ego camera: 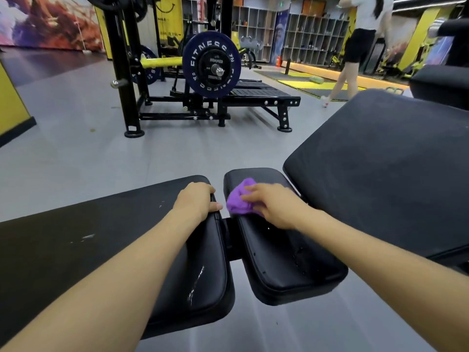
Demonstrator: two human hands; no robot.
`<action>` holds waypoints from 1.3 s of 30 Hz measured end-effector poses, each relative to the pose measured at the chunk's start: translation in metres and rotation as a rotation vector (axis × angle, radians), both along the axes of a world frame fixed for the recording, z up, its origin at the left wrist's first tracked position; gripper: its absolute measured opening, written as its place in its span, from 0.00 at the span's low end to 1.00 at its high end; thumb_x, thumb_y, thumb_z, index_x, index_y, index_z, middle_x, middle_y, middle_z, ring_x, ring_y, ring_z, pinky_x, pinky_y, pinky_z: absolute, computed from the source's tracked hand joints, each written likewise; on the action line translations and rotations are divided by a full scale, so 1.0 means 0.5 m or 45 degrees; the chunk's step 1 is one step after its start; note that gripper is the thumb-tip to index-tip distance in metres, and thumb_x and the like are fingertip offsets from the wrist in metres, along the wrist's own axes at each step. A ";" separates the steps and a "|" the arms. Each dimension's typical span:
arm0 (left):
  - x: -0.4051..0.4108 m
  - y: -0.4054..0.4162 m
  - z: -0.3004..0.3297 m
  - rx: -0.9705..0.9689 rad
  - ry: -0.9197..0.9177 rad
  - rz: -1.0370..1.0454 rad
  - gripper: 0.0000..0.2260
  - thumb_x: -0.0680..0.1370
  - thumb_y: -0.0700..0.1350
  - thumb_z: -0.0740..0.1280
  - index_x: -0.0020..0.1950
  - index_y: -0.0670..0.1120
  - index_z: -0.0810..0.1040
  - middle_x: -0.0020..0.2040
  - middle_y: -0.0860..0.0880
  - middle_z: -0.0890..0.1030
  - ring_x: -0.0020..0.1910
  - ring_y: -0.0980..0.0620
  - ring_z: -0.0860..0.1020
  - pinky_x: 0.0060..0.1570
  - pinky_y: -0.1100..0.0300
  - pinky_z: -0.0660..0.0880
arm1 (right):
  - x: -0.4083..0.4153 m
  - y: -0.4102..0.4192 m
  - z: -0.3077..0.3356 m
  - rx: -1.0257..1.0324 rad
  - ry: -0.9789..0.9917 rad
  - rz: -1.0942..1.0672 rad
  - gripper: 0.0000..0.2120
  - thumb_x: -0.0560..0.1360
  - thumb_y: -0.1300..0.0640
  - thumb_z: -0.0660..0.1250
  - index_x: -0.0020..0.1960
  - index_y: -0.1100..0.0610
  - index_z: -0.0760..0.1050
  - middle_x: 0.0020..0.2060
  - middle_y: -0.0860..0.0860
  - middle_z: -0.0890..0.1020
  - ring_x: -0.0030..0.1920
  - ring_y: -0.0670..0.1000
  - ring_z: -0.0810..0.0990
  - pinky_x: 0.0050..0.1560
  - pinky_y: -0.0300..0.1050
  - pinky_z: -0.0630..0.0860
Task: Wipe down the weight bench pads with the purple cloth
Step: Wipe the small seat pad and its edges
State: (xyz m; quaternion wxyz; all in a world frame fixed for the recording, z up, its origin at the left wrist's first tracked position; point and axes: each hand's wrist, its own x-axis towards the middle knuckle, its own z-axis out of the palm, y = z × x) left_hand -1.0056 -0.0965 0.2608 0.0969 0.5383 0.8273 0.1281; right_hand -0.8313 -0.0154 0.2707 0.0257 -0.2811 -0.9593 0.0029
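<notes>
A black weight bench runs across the lower frame. Its long pad (76, 237) lies on the left, and a smaller seat pad (284, 262) sits just right of a narrow gap. My left hand (196, 200) grips the far corner of the long pad, fingers curled over its edge. My right hand (274, 205) presses a bunched purple cloth (239, 199) onto the far end of the seat pad. A second, larger black pad (385, 174) rises at an angle on the right.
A black rack (121, 72) with a loaded barbell plate (212, 63) and a low platform stands ahead on the grey floor. A person (360, 47) walks at the back right near yellow mats and cubby shelves. Another dark pad (441, 85) sits at far right.
</notes>
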 end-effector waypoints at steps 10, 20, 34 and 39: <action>0.003 -0.002 -0.003 -0.015 -0.033 0.021 0.24 0.77 0.51 0.66 0.72 0.46 0.68 0.72 0.46 0.69 0.71 0.43 0.65 0.66 0.54 0.64 | -0.051 0.070 -0.012 0.049 0.086 -0.125 0.11 0.77 0.65 0.59 0.54 0.55 0.77 0.62 0.50 0.75 0.61 0.59 0.74 0.46 0.44 0.67; 0.008 0.003 0.000 -0.051 0.048 0.007 0.20 0.78 0.50 0.65 0.67 0.42 0.72 0.68 0.44 0.73 0.67 0.43 0.70 0.62 0.53 0.68 | 0.013 0.045 -0.017 -0.066 0.065 -0.051 0.15 0.81 0.58 0.56 0.65 0.55 0.73 0.69 0.54 0.69 0.67 0.59 0.70 0.63 0.52 0.70; 0.156 -0.046 0.020 0.092 0.052 -0.373 0.13 0.79 0.44 0.61 0.61 0.41 0.74 0.62 0.45 0.73 0.61 0.43 0.73 0.59 0.49 0.72 | 0.127 -0.020 -0.025 0.039 0.089 -0.338 0.15 0.82 0.54 0.53 0.63 0.60 0.70 0.59 0.54 0.70 0.61 0.58 0.72 0.50 0.47 0.70; 0.159 -0.056 0.007 -0.001 0.055 -0.375 0.14 0.80 0.46 0.59 0.61 0.40 0.75 0.63 0.44 0.75 0.62 0.43 0.73 0.61 0.49 0.71 | 0.048 0.094 -0.034 0.014 0.075 -0.434 0.14 0.82 0.57 0.53 0.61 0.63 0.70 0.61 0.57 0.71 0.63 0.58 0.69 0.52 0.46 0.68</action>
